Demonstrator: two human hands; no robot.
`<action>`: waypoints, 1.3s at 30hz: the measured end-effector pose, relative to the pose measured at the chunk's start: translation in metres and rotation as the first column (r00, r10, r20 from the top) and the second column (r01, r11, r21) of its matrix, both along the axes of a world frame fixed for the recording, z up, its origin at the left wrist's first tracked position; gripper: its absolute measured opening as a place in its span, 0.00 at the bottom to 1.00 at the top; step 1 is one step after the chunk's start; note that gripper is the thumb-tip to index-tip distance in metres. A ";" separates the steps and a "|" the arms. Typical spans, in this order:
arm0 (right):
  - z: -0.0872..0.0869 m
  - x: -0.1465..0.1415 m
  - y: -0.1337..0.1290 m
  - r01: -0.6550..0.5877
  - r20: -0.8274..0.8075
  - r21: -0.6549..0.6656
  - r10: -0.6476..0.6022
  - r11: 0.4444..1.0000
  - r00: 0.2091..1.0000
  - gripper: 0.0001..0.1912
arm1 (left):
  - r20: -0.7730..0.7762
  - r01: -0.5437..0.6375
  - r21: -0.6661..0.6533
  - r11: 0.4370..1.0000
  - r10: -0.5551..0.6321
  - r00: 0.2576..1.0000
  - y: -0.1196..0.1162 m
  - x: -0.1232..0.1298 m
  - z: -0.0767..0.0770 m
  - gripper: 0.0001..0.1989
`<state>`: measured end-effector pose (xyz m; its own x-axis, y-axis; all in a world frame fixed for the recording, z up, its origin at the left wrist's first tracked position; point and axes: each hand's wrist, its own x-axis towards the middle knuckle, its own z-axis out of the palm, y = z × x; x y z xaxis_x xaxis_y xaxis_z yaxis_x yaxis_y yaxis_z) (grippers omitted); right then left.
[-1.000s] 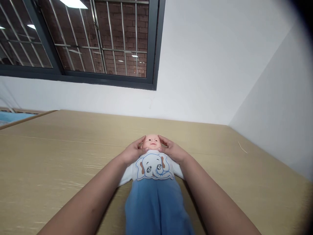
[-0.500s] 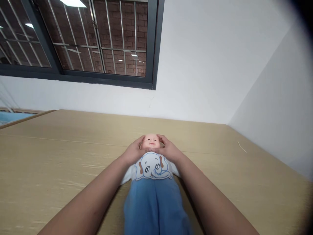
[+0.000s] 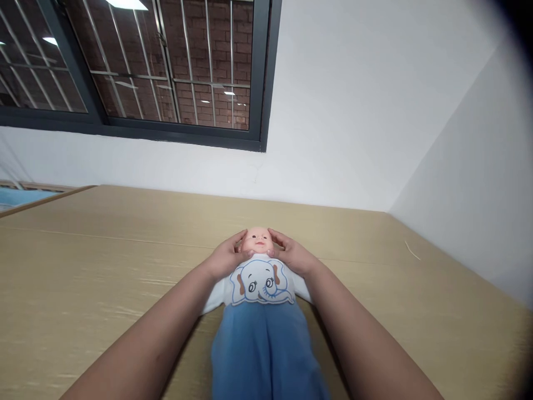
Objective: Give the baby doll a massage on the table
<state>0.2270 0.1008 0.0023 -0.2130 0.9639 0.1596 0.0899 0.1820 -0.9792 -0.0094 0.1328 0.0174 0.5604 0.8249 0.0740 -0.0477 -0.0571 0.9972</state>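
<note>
"How are the hands set?"

"As a pair. The left hand (image 3: pixel 225 258) and the right hand (image 3: pixel 295 258) are each curved round one side of the doll's head (image 3: pixel 258 240), clasping it between bent fingers and thumb. The fingers rest along the sides; the thumbs come in low, near the collar."

"Firm or light?"

"The head is small in view, so I can't tell how hard they press."

"What makes for a good hold there?"

"Evenness, I'd say. Match the pressure on both sides so the head sits straight, spread it along the fingers instead of the tips, and rest the thumbs beside the neck, not across it."

"And the wrists?"

"They partly hide the white sleeves (image 3: pixel 214 300). I'd hold them a little high, so they don't drag the cloth."

"Where is the doll itself?"

"The doll (image 3: pixel 260 294) lies face up on the tan surface (image 3: pixel 125 278), between the two forearms, head toward the wall (image 3: pixel 353 122). An elephant patch (image 3: pixel 261 282) covers its chest, and the blue trousers (image 3: pixel 266 350) run out of the bottom of the view."

"Anything further out?"

"A thin pale strip (image 3: pixel 412 250) on the surface, well off to the right; something light blue (image 3: pixel 25 196) past the left edge; and a barred window (image 3: pixel 260 78) above."
</note>
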 end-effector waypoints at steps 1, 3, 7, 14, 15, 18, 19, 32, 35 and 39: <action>0.000 0.001 0.000 -0.018 -0.028 -0.004 0.018 1.000 0.999 0.39 | 0.012 0.011 -0.028 1.000 -0.010 1.000 0.002 -0.002 -0.003 0.54; -0.002 0.001 0.001 -0.043 -0.110 -0.049 0.037 0.998 0.993 0.36 | 0.028 0.021 -0.068 0.997 -0.019 0.999 0.007 -0.004 -0.007 0.57; -0.007 -0.003 0.005 0.050 -0.063 -0.033 -0.052 0.998 0.997 0.37 | -0.005 0.005 -0.036 0.999 -0.005 1.000 0.009 -0.003 -0.008 0.55; 0.003 -0.016 -0.002 0.123 0.082 -0.006 -0.123 0.992 0.989 0.47 | -0.142 -0.059 0.145 0.988 0.080 0.987 -0.004 0.009 0.008 0.41; 0.004 -0.017 -0.003 0.116 0.086 0.003 -0.116 0.993 0.990 0.47 | -0.155 -0.069 0.149 0.986 0.093 0.984 -0.005 0.010 0.009 0.42; 0.006 -0.016 -0.005 0.105 0.114 0.031 -0.108 0.994 0.988 0.47 | -0.158 -0.065 0.151 0.986 0.089 0.983 -0.004 0.010 0.009 0.42; 0.005 -0.016 -0.004 0.102 0.116 0.038 -0.106 0.994 0.988 0.46 | -0.148 -0.054 0.148 0.987 0.076 0.986 -0.003 0.009 0.008 0.42; 0.004 0.001 0.000 -0.077 0.056 0.092 0.072 0.993 0.996 0.36 | 0.063 0.013 -0.109 0.994 -0.006 0.998 0.010 -0.004 -0.008 0.54; 0.001 0.006 0.003 -0.097 0.001 0.035 0.097 0.995 0.995 0.36 | 0.115 -0.009 -0.176 0.984 0.030 0.993 0.015 -0.004 -0.011 0.49; -0.002 0.002 0.004 -0.018 -0.032 -0.013 0.018 1.000 0.999 0.35 | 0.080 -0.051 -0.132 0.990 0.062 0.995 0.013 -0.002 -0.009 0.45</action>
<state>0.2293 0.1051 0.0000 -0.2253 0.9621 0.1535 0.0559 0.1701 -0.9838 -0.0112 0.1457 0.0087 0.5089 0.8608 0.0091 -0.1314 0.0672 0.9891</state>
